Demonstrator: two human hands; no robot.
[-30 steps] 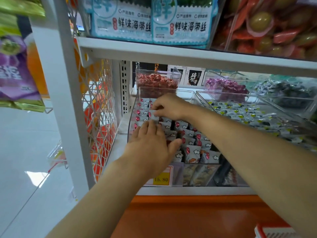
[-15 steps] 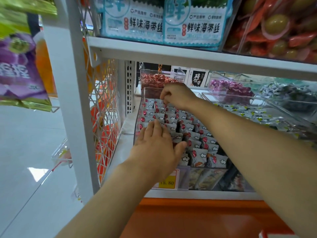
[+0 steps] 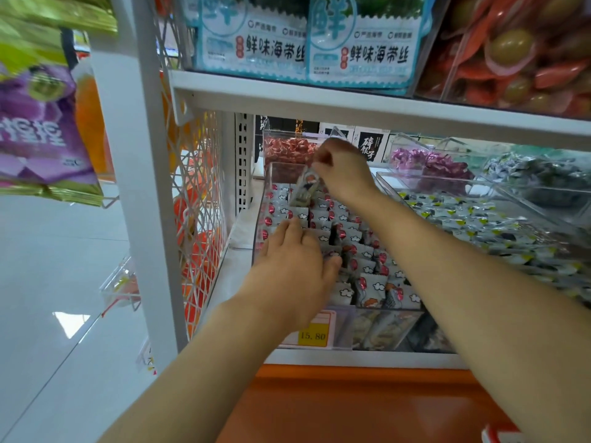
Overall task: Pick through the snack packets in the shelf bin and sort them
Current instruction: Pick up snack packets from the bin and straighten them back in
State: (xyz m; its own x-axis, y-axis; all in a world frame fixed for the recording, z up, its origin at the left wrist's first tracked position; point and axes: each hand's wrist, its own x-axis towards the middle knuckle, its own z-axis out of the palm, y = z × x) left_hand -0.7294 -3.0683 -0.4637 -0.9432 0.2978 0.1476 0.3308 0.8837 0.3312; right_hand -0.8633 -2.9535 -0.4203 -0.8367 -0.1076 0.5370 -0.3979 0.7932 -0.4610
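A clear plastic shelf bin (image 3: 380, 330) holds several rows of small grey snack packets (image 3: 367, 282) with red dots and white clouds. My left hand (image 3: 291, 273) lies flat on the packets at the bin's left front, fingers straight. My right hand (image 3: 342, 167) is raised over the far end of the bin and pinches one grey snack packet (image 3: 305, 187), which hangs tilted above the rows.
Behind stands a bin of red wrapped sweets (image 3: 287, 148); to the right lie a bin of grey-yellow packets (image 3: 473, 219) and purple sweets (image 3: 428, 161). The white upper shelf (image 3: 351, 103) hangs low overhead. A white upright post (image 3: 128, 155) and wire mesh stand left. A yellow price tag (image 3: 311, 335) marks the front.
My right hand has risen from the packet rows towards the back of the bin, lifting one packet clear. My left hand has stayed flat on the front packets.
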